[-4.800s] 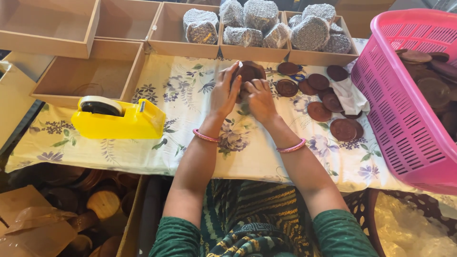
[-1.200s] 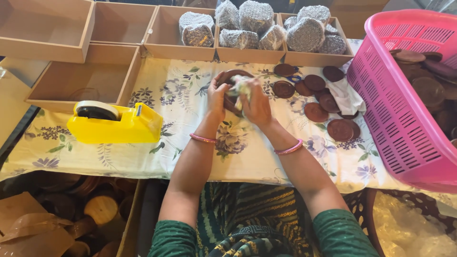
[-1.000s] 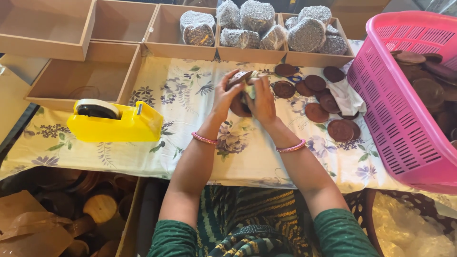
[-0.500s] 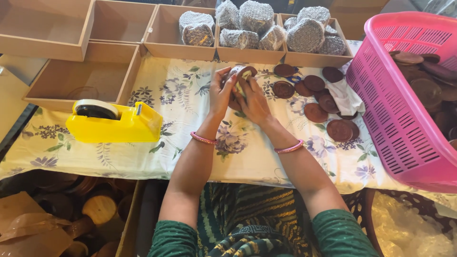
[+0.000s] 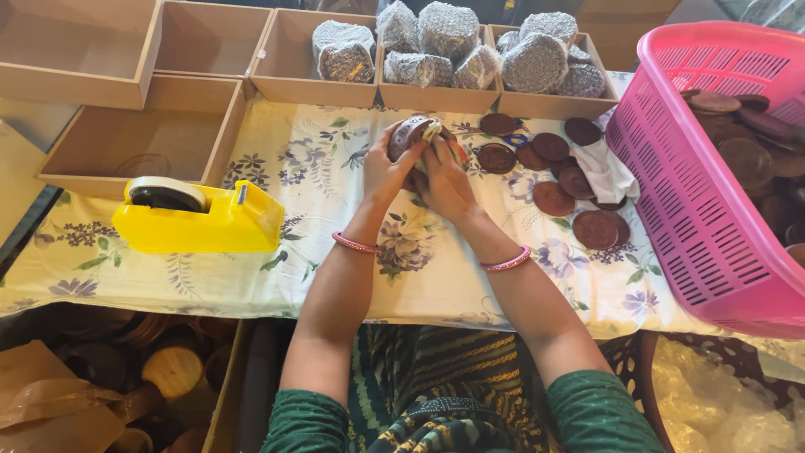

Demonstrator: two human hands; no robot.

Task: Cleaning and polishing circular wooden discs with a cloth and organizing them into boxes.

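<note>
My left hand [image 5: 387,170] and my right hand [image 5: 445,181] together grip a stack of brown round discs [image 5: 411,133] partly covered in clear wrap, held just above the flowered cloth [image 5: 310,226]. My left fingers curl over its left side. My right fingers press the wrap on its right side. Loose brown discs [image 5: 553,176] lie on the cloth to the right of my hands.
A yellow tape dispenser [image 5: 201,216] stands at the left on the cloth. Shallow wooden trays [image 5: 142,134] line the back, some holding wrapped bundles [image 5: 444,42]. A pink basket [image 5: 696,193] with brown discs stands at the right. A white cloth [image 5: 608,168] lies beside it.
Earlier my hands pressed a disc stack flat on the cloth. Since then they lifted it, turned it and closed the wrap around it, shifting slightly toward the trays.
</note>
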